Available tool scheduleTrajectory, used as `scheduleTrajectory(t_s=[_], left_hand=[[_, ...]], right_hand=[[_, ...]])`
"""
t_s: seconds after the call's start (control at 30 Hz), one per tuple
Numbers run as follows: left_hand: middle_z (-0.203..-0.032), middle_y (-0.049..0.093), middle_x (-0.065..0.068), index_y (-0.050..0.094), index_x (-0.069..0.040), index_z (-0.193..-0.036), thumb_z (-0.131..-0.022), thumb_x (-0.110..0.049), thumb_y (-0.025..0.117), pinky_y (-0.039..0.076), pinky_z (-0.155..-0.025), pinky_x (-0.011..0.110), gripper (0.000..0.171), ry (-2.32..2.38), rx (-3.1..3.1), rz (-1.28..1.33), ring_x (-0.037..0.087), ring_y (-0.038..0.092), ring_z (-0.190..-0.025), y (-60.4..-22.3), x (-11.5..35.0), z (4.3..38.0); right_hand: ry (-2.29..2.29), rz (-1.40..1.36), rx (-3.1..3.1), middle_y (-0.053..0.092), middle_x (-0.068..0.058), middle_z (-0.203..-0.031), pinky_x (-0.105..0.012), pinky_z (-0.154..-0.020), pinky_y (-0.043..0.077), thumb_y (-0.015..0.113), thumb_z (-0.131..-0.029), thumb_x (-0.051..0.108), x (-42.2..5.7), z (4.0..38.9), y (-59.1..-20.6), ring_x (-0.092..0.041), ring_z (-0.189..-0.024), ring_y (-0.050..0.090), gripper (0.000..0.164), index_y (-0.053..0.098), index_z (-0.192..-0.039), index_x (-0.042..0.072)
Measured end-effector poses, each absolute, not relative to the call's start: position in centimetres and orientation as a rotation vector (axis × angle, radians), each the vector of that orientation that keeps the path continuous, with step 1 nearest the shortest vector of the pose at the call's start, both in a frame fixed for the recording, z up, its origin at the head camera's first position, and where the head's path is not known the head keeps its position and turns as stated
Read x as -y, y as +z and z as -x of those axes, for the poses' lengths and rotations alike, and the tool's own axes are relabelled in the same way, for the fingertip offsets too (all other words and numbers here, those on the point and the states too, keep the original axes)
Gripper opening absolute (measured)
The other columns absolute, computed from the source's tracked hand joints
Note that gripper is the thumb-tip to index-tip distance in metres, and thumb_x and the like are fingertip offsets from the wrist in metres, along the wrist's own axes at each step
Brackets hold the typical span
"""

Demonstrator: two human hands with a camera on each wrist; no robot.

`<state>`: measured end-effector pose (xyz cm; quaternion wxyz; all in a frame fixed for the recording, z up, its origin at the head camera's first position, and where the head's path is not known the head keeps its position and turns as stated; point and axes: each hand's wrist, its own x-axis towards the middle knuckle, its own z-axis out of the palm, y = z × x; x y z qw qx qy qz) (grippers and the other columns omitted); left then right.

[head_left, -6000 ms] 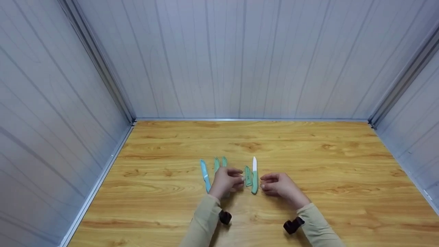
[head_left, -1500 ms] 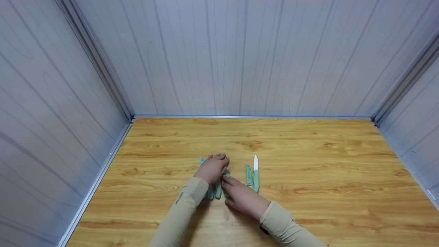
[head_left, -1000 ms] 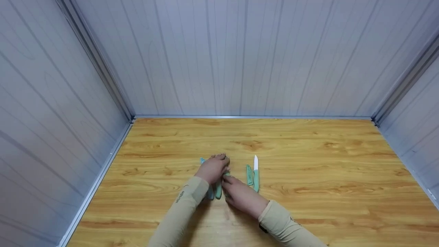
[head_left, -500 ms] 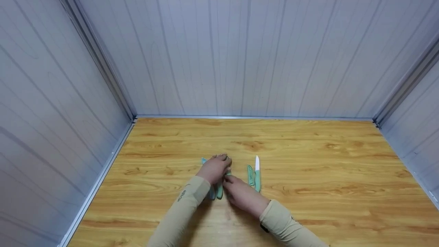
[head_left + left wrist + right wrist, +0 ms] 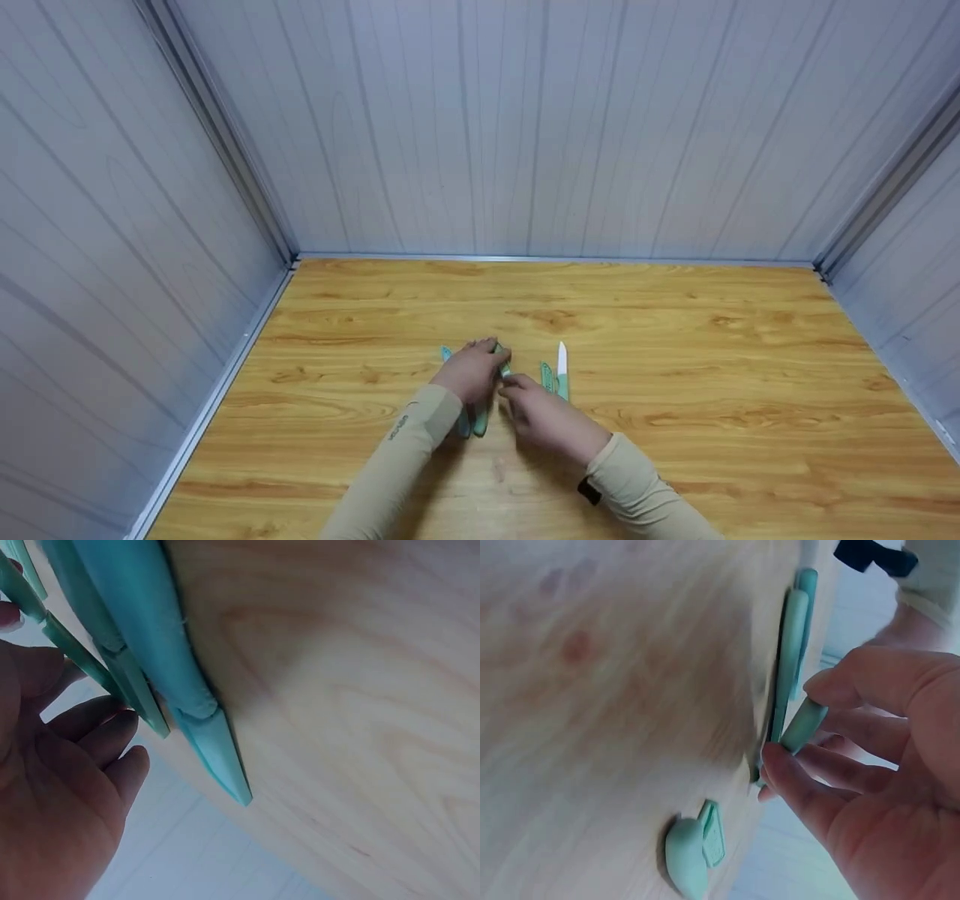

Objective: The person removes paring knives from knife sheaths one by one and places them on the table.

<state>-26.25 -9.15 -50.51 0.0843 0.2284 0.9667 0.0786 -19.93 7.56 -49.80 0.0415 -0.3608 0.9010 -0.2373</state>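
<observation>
My left hand (image 5: 470,373) pinches the green sheath (image 5: 82,652) of a small knife. The thumb and fingers of my right hand (image 5: 551,424) grip that knife's green handle (image 5: 804,725). A short white stretch shows between handle and sheath in the head view; most of the blade is hidden. Under and left of my left hand lie a sheathed green knife (image 5: 481,421) and a sheathed blue knife (image 5: 142,622), side by side. Beyond my right hand lies a bare knife (image 5: 562,382) with a white blade and green handle, close beside a loose green sheath (image 5: 547,377).
All this lies on a wood-grain table (image 5: 675,337). Pale panel walls (image 5: 495,127) enclose its back and both sides. Dark wrist straps sit at the sleeves; one camera mount (image 5: 589,491) shows at the right cuff.
Over the last half second my right hand has shifted a little right, and white now shows between handle and sheath. Earlier, both hands came left from around the loose sheath and bare knife.
</observation>
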Motion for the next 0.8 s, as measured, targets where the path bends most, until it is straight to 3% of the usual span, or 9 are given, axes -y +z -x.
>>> scheduleTrajectory(t_s=[0.4, 0.57, 0.8], left_hand=[[-0.141, 0.045, 0.017, 0.056, -0.017, -0.134, -0.095, -0.012, 0.058, 0.027, -0.11, 0.049, 0.039, 0.141, -2.975, -0.798, 0.033, 0.037, -0.133, -50.8, 8.4, 26.0], [-0.141, 0.046, 0.012, 0.062, -0.017, -0.123, -0.093, -0.01, 0.06, 0.028, -0.11, 0.048, 0.03, 0.097, -2.998, -0.85, 0.031, 0.039, -0.133, -50.8, 7.9, 25.8], [-0.12, 0.059, 0.006, 0.067, -0.016, -0.106, -0.088, -0.008, 0.067, 0.035, -0.105, 0.048, 0.02, 0.061, -3.076, -0.919, 0.026, 0.05, -0.12, -50.5, 7.5, 25.6]], right_hand=[[-0.767, 1.036, -2.708, 0.045, -0.021, -0.137, -0.041, -0.102, 0.04, 0.057, -0.089, 0.0, -8.5, 20.1, -49.5, -0.031, -0.124, 0.047, 0.039, 0.054, -0.128, -0.005], [-0.767, 1.051, -2.711, 0.045, -0.02, -0.137, -0.042, -0.102, 0.04, 0.055, -0.087, -0.004, -8.8, 20.0, -49.2, -0.031, -0.125, 0.046, 0.042, 0.055, -0.128, -0.005], [-0.771, 1.064, -2.714, 0.047, -0.019, -0.136, -0.042, -0.102, 0.04, 0.054, -0.086, -0.006, -9.0, 19.7, -49.0, -0.031, -0.125, 0.046, 0.043, 0.054, -0.128, -0.005]])
